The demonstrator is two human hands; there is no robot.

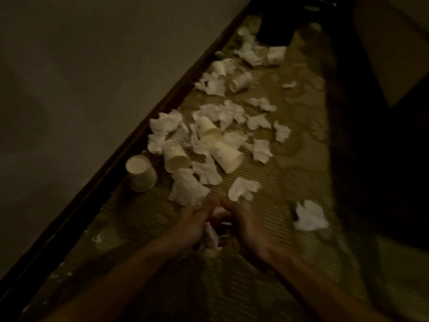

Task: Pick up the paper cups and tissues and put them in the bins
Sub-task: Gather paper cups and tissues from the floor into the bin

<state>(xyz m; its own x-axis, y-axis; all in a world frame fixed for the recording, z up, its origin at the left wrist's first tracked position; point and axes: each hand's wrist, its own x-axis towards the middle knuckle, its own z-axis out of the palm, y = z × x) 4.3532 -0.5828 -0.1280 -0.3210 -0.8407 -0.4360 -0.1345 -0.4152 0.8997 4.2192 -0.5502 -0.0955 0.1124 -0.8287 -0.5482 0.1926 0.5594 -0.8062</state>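
Observation:
Several crumpled white tissues and cream paper cups lie strewn over the dim mat floor. My left hand (189, 225) and my right hand (243, 225) are cupped together low in the middle and hold a crumpled tissue (212, 233) between them. Just beyond the fingertips lies a large tissue (186, 190); another tissue (243, 189) sits to its right, and a third tissue (310, 216) farther right. One paper cup (140, 173) lies by the wall, a second cup (175, 158) and a third cup (226, 158) lie among tissues. A dark bin (276, 24) stands at the far end.
A pale wall with a dark baseboard (111, 166) runs diagonally along the left. Dark shadow and a pale boxy shape (392, 49) fill the right side. More cups and tissues (241, 81) trail toward the bin. The striped mat (274, 173) shows between the litter.

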